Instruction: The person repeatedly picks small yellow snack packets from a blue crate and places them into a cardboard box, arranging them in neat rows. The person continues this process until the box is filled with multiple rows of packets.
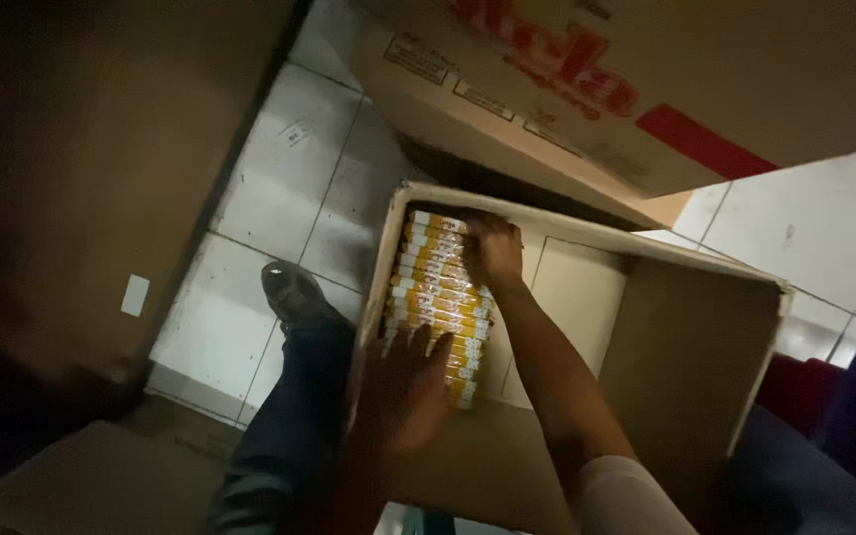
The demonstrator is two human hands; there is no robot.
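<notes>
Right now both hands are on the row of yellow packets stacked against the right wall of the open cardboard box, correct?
Not quite: the head view shows the yellow packets against the box's left wall. Both the left hand and right hand do rest on them.

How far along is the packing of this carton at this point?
Done: one row of yellow packets stands along the left wall of the open carton. In hand: the left hand presses the row's near end, the right hand its far end. Left: the rest of the carton floor is bare.
</notes>
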